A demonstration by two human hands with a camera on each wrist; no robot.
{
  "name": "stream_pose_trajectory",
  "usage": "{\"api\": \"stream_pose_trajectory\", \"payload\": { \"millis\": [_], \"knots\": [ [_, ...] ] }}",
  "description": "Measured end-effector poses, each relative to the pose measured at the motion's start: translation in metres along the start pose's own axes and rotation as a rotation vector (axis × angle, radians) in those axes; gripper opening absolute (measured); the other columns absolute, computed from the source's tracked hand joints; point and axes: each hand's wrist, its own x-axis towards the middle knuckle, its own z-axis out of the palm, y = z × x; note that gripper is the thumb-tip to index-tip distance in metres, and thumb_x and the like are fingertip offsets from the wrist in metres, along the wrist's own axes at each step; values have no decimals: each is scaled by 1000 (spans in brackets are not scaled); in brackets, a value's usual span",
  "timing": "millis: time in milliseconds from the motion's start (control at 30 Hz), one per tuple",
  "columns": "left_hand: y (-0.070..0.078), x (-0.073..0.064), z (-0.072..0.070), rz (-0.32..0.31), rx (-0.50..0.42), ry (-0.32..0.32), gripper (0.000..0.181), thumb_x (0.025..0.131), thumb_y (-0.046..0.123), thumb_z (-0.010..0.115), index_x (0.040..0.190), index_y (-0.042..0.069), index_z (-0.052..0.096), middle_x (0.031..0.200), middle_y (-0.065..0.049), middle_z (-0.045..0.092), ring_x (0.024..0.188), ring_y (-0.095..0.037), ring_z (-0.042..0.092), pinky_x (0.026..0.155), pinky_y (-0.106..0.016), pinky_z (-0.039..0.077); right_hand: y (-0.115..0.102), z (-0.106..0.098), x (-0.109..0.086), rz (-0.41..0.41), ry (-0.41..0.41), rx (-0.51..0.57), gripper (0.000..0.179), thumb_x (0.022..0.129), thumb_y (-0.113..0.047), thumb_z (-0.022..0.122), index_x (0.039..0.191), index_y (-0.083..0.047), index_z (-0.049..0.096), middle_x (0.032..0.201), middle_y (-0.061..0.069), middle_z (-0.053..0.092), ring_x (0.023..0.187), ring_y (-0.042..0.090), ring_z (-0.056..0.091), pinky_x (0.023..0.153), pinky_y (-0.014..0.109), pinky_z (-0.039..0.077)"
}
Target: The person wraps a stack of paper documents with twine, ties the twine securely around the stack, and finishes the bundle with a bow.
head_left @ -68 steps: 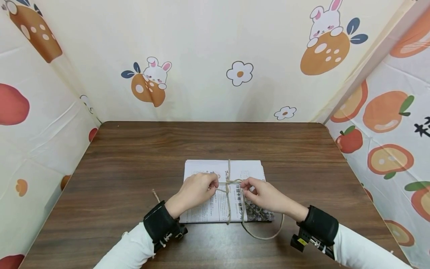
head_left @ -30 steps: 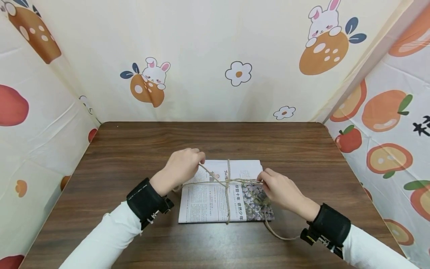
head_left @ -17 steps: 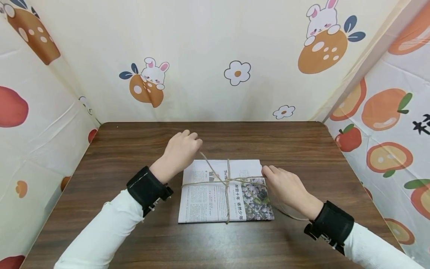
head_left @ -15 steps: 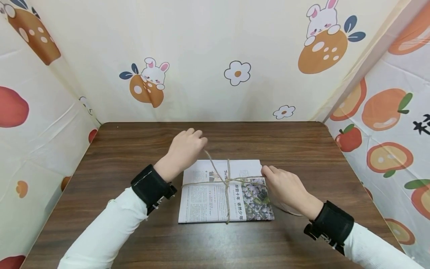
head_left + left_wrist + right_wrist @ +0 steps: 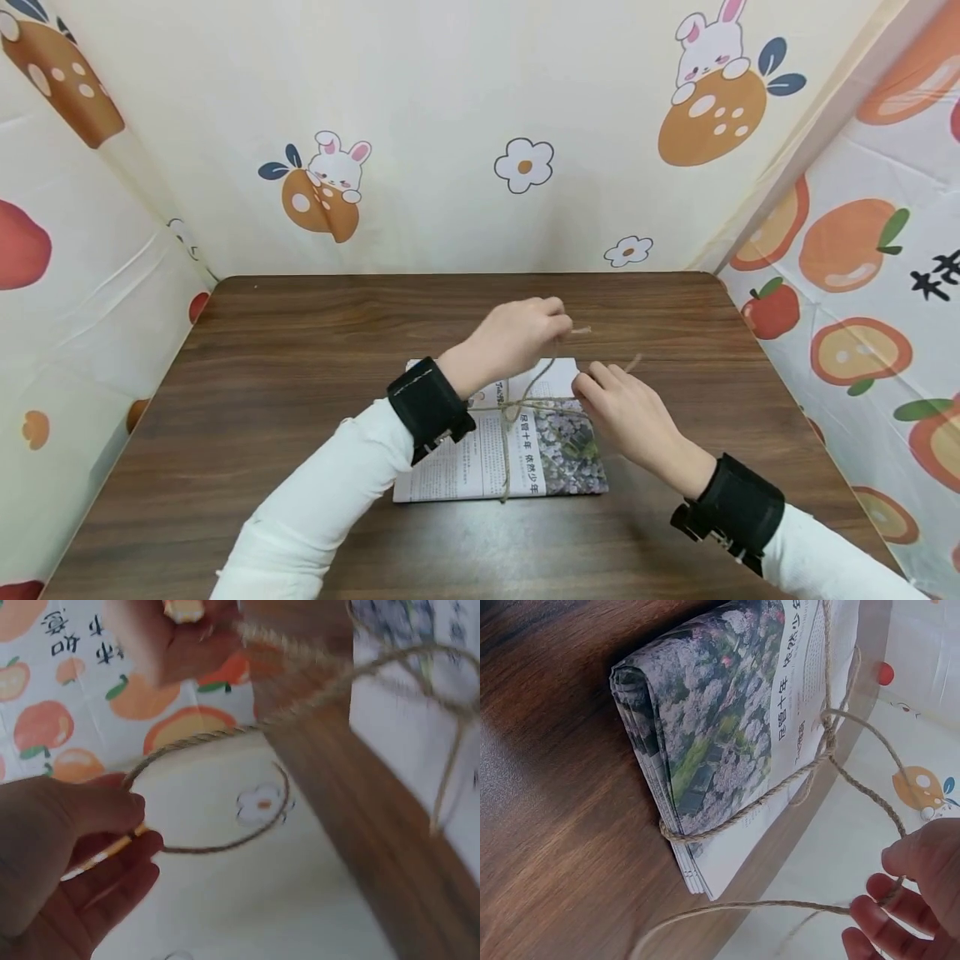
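A folded stack of newspapers lies on the table, with twine wrapped crosswise round it and crossing near its middle. My left hand is raised over the stack's far edge. Between thumb and fingers it pinches one length of twine, which runs down to the crossing. My right hand is just beyond the stack's right side, pinching another length of twine between thumb and fingertips. Its loose part trails off below the hand in the right wrist view. The left forearm covers the stack's left part in the head view.
The brown wooden table extends around the stack. A pale printed curtain stands along its far edge, and fruit-patterned cloth hangs at the right. Both wrists wear black bands with small cameras.
My left hand has swung from the stack's far left over to the right, carrying its twine end across the crossing. The right hand has stayed near the right edge, still holding its length.
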Motion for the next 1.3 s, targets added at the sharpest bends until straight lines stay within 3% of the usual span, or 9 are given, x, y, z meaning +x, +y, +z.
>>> {"api": "stream_pose_trajectory", "payload": {
  "millis": [100, 200, 400, 533, 667, 867, 1000, 1167, 1300],
  "knots": [
    [4, 0, 13, 10, -107, -57, 16, 88, 2, 54, 91, 13, 66, 98, 1, 61, 76, -11, 58, 63, -21, 46, 0, 0, 0, 4, -3, -16, 9, 91, -12, 55, 83, -9, 53, 75, 3, 45, 62, 17, 37, 51, 25, 30],
    [5, -5, 25, -19, -152, -111, 19, 85, 0, 55, 91, 15, 66, 101, 2, 61, 72, -9, 57, 61, -21, 44, 0, 1, 0, 6, 2, -26, 19, 75, -2, 69, 81, -8, 52, 76, 4, 45, 62, 18, 37, 52, 26, 31],
    [2, -23, 33, -124, -118, -192, 16, 86, 7, 58, 96, 18, 65, 97, 3, 61, 75, -10, 58, 61, -23, 45, -1, 0, 1, 26, 10, -29, 24, 72, 0, 71, 84, -9, 53, 82, 5, 51, 65, 21, 45, 51, 30, 37],
    [-1, -39, 34, -232, -116, -215, 11, 91, 15, 55, 95, 18, 65, 92, 3, 62, 74, -10, 58, 60, -23, 44, -3, 0, 2, 25, 24, -18, 14, 77, -2, 65, 85, -8, 55, 84, 5, 53, 66, 22, 46, 52, 30, 38],
    [0, -55, 39, -353, -166, -217, 11, 91, 19, 56, 87, 18, 66, 79, 5, 61, 59, -7, 51, 50, -22, 38, -6, -1, 2, 20, 29, -5, 2, 87, -7, 55, 86, -7, 57, 87, 7, 54, 69, 23, 48, 56, 32, 40],
    [10, -70, 53, -487, -235, -237, 21, 85, 34, 63, 70, 19, 61, 59, 8, 52, 44, -6, 42, 41, -21, 30, -8, -2, 4, 31, 4, 3, 24, 98, -18, 38, 89, -8, 58, 92, 9, 54, 76, 25, 51, 62, 34, 43],
    [20, -74, 63, -562, -248, -226, 29, 79, 41, 68, 63, 21, 55, 57, 10, 49, 45, -7, 42, 40, -23, 31, -6, -1, 7, 3, 30, 6, 33, 99, -21, 30, 91, -7, 59, 95, 11, 55, 80, 27, 52, 65, 35, 44],
    [27, -76, 72, -593, -217, -170, 28, 79, 29, 68, 60, 21, 50, 57, 9, 47, 46, -7, 41, 40, -22, 29, -5, 0, 10, -18, 33, -7, 9, 91, -9, 53, 95, -5, 60, 100, 14, 56, 87, 29, 54, 71, 38, 46],
    [29, -77, 73, -573, -184, -129, 22, 82, 20, 66, 64, 19, 53, 57, 7, 48, 45, -7, 40, 38, -20, 27, -5, 0, 9, -5, 29, -41, 20, 77, -3, 68, 96, -5, 61, 103, 14, 57, 92, 30, 54, 74, 39, 46]
  ]
}}
